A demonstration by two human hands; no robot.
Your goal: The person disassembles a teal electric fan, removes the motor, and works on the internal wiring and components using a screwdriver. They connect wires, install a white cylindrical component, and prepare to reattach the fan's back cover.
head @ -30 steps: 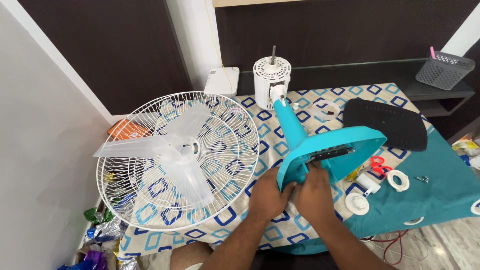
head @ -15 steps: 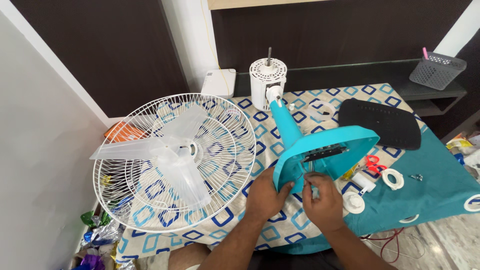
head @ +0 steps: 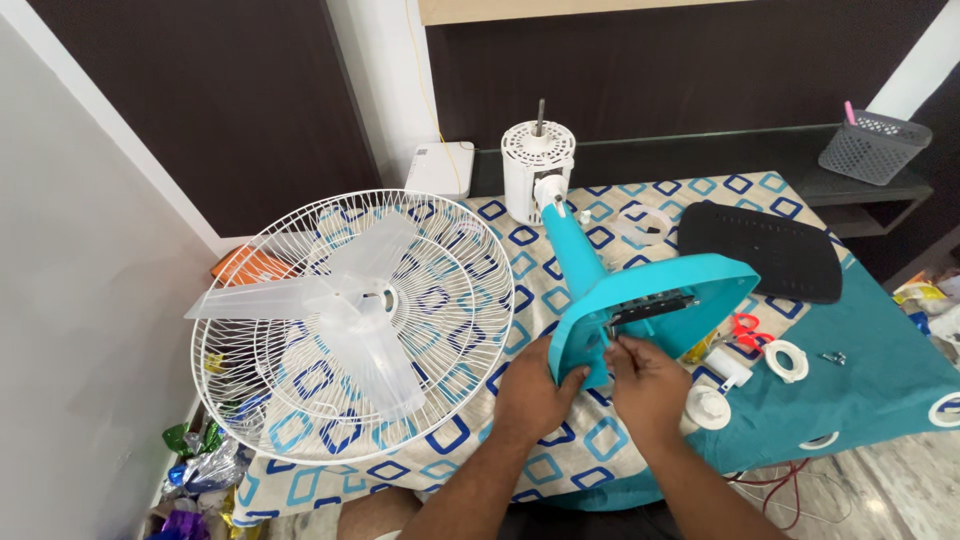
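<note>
Left hand (head: 533,392) fingers clamp the teal fan base (head: 655,305) edge; right hand (head: 648,383) fingers pinch together at its underside.

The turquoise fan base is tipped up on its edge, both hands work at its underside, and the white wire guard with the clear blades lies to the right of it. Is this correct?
Not quite. In the head view the white wire guard with the clear blades lies to the left of the turquoise fan base, not the right. The rest holds: the base is tipped up, and the left hand and right hand work at its underside.
</note>
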